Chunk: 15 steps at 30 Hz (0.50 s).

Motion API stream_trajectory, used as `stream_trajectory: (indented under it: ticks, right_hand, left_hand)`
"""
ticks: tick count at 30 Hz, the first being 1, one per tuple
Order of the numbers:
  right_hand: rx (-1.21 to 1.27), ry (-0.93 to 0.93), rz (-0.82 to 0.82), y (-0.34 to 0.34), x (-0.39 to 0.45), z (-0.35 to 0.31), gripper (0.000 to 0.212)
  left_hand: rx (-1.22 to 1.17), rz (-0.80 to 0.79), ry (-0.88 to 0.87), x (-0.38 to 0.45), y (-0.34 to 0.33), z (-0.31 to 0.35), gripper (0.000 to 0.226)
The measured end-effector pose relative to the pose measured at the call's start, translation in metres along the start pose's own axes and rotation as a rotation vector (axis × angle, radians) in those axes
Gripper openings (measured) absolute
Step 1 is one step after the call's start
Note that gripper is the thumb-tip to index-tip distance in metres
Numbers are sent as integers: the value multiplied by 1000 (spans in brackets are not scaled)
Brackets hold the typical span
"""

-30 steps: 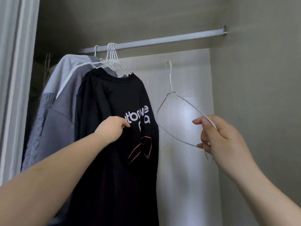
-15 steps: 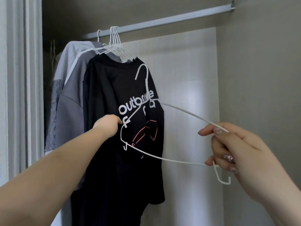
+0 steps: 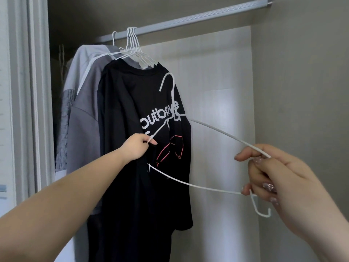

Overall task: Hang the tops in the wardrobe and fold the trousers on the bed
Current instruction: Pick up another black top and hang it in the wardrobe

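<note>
Both hands hold one empty white wire hanger (image 3: 211, 188) in front of the open wardrobe. The left hand (image 3: 137, 148) has its grip pinched shut on the hanger's left shoulder wire, thumb and forefinger closed around it. The right hand (image 3: 279, 178) has its grip closed on the opposite end, fingers curled over the upper wire and the lower bar together, with the small end hook of the hanger sticking out just below that grip. Between the two grips the hanger lies tilted, nearly flat, and its top hook stands up above and to the right of the left grip, free of the rail (image 3: 188, 17).

Directly behind the left grip hangs a black T-shirt (image 3: 128, 103) with white lettering and a red graphic on it; the left hand overlaps its front, though whether it touches the cloth I cannot tell. Farther left of that grip hang a grey top (image 3: 85, 118) and a pale grey top (image 3: 83, 59), all on white hangers bunched together on the rail above. The rail runs up and to the right, bare above the right grip. No trousers or bed are in view.
</note>
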State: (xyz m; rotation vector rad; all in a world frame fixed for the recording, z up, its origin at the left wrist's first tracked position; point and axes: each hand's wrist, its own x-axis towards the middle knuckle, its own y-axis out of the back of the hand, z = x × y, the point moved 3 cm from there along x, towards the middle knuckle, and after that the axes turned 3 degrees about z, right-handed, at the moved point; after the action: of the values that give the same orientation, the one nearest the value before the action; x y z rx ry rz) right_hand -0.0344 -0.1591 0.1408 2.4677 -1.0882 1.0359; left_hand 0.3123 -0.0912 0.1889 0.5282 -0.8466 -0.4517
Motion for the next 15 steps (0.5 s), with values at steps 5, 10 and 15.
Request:
stream_trajectory:
  ticks: [5,10,15]
  right_hand:
    - [-102,-1,14,2,5,10,50]
    - [-198,13,-2,5,10,18,50]
    - [-302,-47,-41,3,15,25,47]
  left_hand:
    - [-250,17,-33,-9,-6,24,42]
    - [-573,-37,-23,-17,-5,40,21]
    - [-669,-145,-12,-15,-2,45,55]
